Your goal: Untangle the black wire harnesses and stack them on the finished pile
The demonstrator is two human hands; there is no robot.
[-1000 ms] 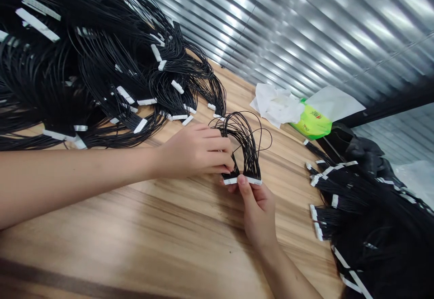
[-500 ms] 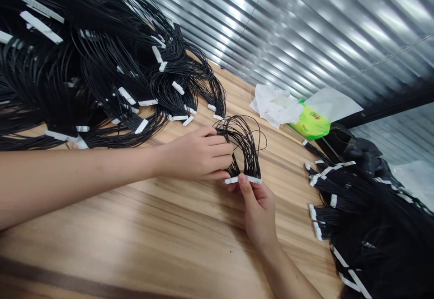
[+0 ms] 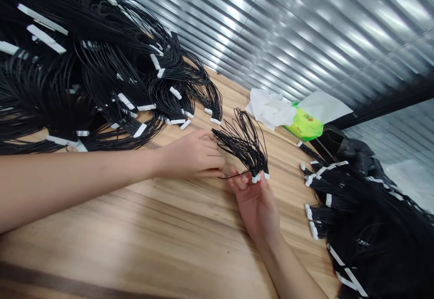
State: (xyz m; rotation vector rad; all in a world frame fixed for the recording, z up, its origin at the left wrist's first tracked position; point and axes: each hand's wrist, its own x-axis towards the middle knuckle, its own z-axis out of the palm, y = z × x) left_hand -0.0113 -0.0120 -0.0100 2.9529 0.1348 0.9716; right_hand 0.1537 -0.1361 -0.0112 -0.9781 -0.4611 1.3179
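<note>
My right hand is closed on the white connector of a small wire harness, thumb and fingers pinching it from below. Thin black wires loop and fan upward from the connector. My left hand is to the left of it, back of the hand showing, fingers curled. One thin black wire runs from the connector to its fingertips, which look pinched on it. Other wires of the fan end beside its knuckles. My left fingertips are partly hidden.
On the left lies a big heap of black wire harnesses with white connectors. Another pile of harnesses is on the right. Behind are a green tissue pack and white tissue. A corrugated metal wall borders the wooden table.
My right hand has turned palm-up, tilting the connector, which was held level. The wires have swung open into a fan. My left hand has drawn slightly left from the connector.
</note>
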